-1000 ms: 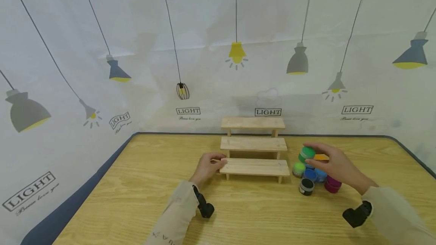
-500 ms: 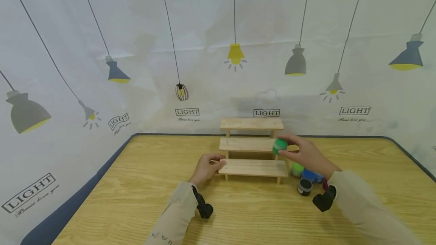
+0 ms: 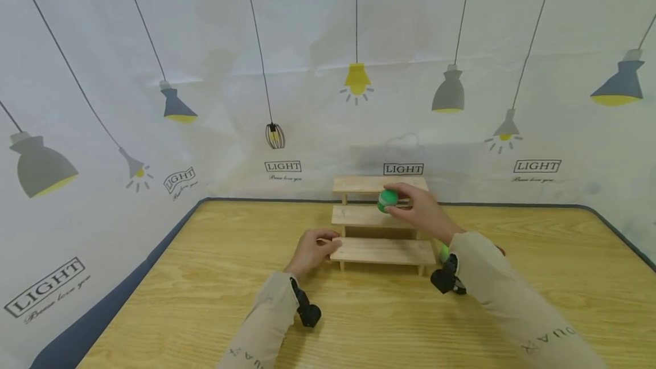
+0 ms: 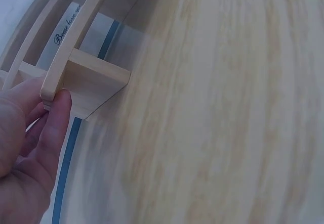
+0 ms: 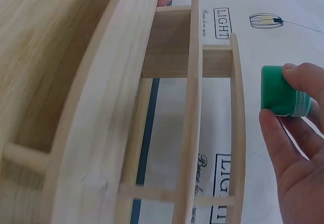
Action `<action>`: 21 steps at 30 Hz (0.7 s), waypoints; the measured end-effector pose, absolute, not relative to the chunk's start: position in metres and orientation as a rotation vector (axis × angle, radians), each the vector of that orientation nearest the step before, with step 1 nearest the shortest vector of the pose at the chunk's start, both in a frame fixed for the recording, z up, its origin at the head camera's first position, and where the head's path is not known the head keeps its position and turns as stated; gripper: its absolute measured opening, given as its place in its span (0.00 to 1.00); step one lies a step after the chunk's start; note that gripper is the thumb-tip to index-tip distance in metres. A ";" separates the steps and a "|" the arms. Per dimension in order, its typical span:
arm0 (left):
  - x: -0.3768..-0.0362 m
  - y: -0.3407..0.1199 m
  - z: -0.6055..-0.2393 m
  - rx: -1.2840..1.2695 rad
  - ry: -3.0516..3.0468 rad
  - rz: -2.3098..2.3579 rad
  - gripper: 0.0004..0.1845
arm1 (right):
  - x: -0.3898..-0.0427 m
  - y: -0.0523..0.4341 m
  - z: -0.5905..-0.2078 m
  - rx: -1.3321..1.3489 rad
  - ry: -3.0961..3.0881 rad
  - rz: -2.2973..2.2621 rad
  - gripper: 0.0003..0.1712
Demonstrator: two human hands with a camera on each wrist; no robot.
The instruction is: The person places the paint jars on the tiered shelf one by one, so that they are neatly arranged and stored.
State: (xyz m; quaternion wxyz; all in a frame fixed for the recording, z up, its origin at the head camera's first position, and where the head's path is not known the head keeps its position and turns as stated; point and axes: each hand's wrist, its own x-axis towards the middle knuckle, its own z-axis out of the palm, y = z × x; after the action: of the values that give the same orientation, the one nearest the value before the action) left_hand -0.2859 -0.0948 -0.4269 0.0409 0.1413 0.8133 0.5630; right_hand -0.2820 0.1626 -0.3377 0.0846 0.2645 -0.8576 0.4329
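A three-step wooden shelf [image 3: 381, 251] stands at the far side of the table. My left hand [image 3: 311, 253] pinches the left end of its lowest step between thumb and fingers, as the left wrist view also shows. In my right hand [image 3: 424, 212] is a small green jar [image 3: 387, 201], gripped by thumb and fingertips. The jar hangs in the air in front of the top step and above the middle one. In the right wrist view the green jar [image 5: 279, 91] is apart from the shelf boards. No other item stands on the steps.
A light green jar [image 3: 444, 253] shows beside the shelf's right end; my right forearm hides most of the other jars there. Behind the wooden table [image 3: 215, 278] hangs a white backdrop [image 3: 307, 33] printed with lamps.
My right hand has lifted the green jar away from the jar cluster and carried it left and up to the shelf's upper steps. My left hand has stayed on the lowest step.
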 end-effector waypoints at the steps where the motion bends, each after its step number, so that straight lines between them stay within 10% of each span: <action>1: -0.286 -0.095 -0.427 0.446 2.489 1.728 0.14 | -0.284 0.159 -0.337 0.793 -2.555 1.294 0.28; 21: -0.287 -0.096 -0.428 0.450 2.478 1.767 0.14 | -0.333 0.102 -0.325 0.731 -2.599 1.229 0.27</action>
State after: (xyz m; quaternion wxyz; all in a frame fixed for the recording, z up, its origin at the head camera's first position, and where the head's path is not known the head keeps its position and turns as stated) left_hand -0.2870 -0.0959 -0.4283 0.0325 0.1461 0.8051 0.5740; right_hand -0.3335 0.1024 -0.3247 0.0874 0.2453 -0.8728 0.4127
